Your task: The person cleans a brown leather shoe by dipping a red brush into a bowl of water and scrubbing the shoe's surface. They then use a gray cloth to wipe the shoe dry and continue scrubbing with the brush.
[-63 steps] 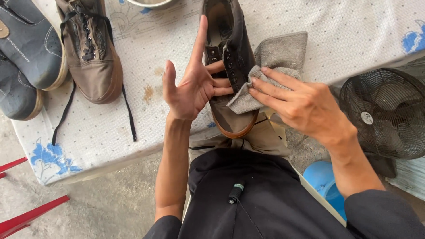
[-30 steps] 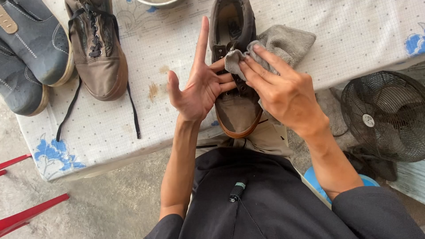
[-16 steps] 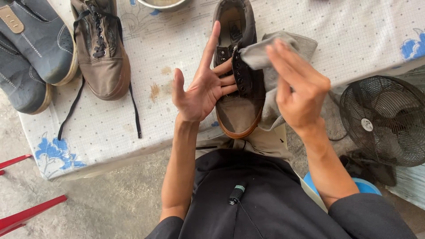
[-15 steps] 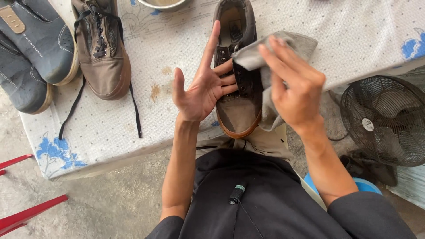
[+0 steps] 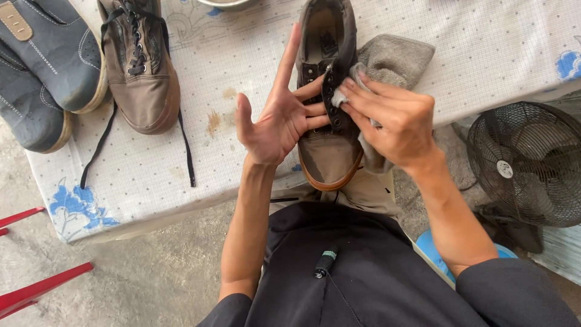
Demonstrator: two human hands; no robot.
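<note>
The left hand (image 5: 275, 121) is steadying a brown shoe (image 5: 330, 142) at the near edge of the tabletop (image 5: 200, 169), its palm open and fingers spread apart, three fingertips resting on the shoe's lace area while the index finger is pointing straight up. The right hand (image 5: 396, 118) is pressing a grey cloth (image 5: 393, 60) against the shoe's eyelets, fingers bunched together and clamped on the cloth. Toward the far left corner, a second brown shoe (image 5: 140, 66) with loose black laces is lying beside two blue-grey shoes (image 5: 42, 66), and a black fan (image 5: 529, 163) is standing off the tabletop's right edge.
</note>
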